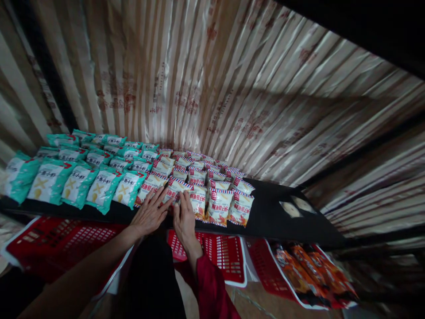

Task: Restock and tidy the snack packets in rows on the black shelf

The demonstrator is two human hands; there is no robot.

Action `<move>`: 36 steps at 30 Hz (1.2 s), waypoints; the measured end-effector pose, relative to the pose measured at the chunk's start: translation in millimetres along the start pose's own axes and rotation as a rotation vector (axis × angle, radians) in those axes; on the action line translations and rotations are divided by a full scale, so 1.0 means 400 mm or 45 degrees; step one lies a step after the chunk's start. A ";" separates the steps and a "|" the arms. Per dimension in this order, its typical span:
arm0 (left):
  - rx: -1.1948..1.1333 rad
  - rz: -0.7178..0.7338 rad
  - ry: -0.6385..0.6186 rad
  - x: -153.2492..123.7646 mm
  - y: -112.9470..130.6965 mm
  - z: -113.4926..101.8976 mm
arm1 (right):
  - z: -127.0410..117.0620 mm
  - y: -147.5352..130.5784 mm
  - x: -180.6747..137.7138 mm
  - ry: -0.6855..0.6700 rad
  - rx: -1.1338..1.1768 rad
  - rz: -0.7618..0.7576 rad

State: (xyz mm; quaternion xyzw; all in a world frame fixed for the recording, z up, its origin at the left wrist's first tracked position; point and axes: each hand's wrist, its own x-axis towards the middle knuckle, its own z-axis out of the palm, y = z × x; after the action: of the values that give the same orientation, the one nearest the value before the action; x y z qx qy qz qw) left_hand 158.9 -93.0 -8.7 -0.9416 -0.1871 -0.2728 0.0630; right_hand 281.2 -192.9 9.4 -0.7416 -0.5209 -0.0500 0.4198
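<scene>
Black shelf: both hands flat on red-white packet.

Snack packets lie in rows on shelf. Shrimp-cracker packets occupy the left part; fish-snack packets lie to their right, mid-shelf. Right end of shelf bare. Left hand and right hand rest side by side on the front-row packet at the boundary. Baskets sit below the shelf; the rightmost basket holds sausage packs.

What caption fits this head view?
Both hands press flat on red-and-white snack packets beside teal packets on a dark shelf.
</scene>
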 end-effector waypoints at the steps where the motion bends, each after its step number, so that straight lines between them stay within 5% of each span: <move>1: 0.002 0.001 -0.012 0.000 0.000 0.000 | 0.005 -0.001 0.006 -0.019 0.006 -0.002; 10: 0.020 0.003 -0.095 0.007 0.003 -0.001 | -0.011 0.007 0.020 -0.060 -0.012 -0.029; 17: 0.020 0.015 -0.054 0.005 0.003 -0.001 | -0.048 0.064 0.009 0.202 -0.337 0.032; 36: -0.022 -0.025 -0.090 0.002 0.004 -0.004 | -0.029 0.109 -0.005 0.122 -0.397 0.113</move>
State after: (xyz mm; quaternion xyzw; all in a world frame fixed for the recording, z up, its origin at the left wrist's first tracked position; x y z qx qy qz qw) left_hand 159.3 -94.5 -6.8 -0.9493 -0.1962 -0.2416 0.0454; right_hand 320.0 -206.9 -8.9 -0.8167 -0.4530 -0.1471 0.3258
